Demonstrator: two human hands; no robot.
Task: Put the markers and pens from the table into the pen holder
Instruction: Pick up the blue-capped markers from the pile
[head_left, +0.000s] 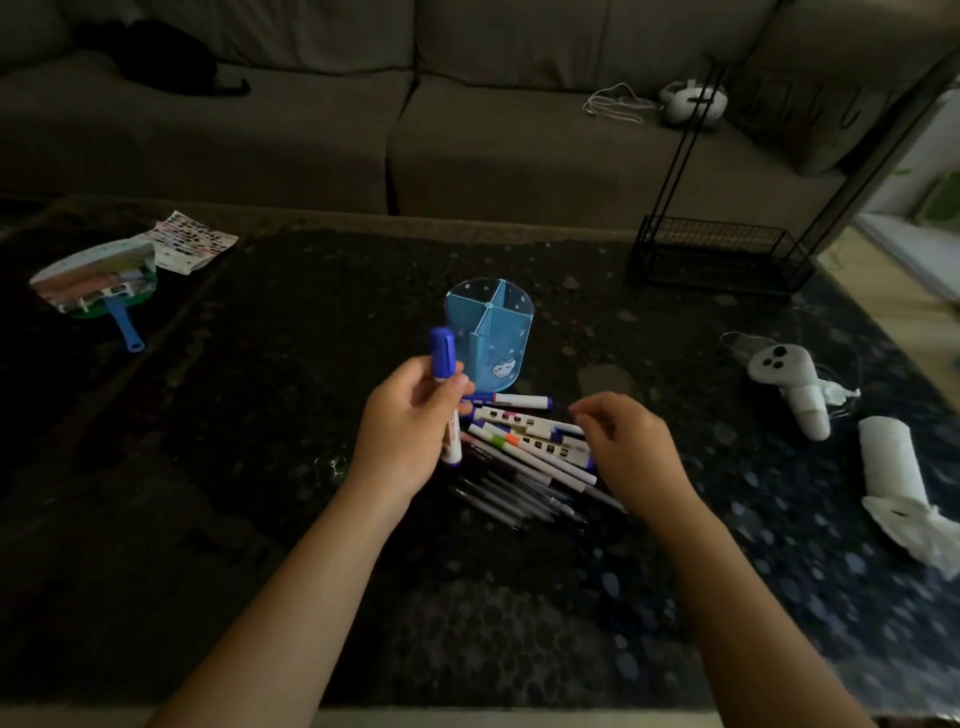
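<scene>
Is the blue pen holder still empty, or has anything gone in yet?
Empty, as far as shows: the pen holder stands upright and its divided compartments hold no pens. The left hand holds a blue marker outside it.

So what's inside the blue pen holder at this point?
The pen holder stands upright, split by dividers into compartments. The parts visible from above show no pens. The compartment floors are hidden by its walls. The left hand holds a blue marker beside it.

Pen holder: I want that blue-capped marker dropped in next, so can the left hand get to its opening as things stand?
Probably yes: the left hand holds the blue-capped marker beside the pen holder, whose top is unobstructed.
</scene>
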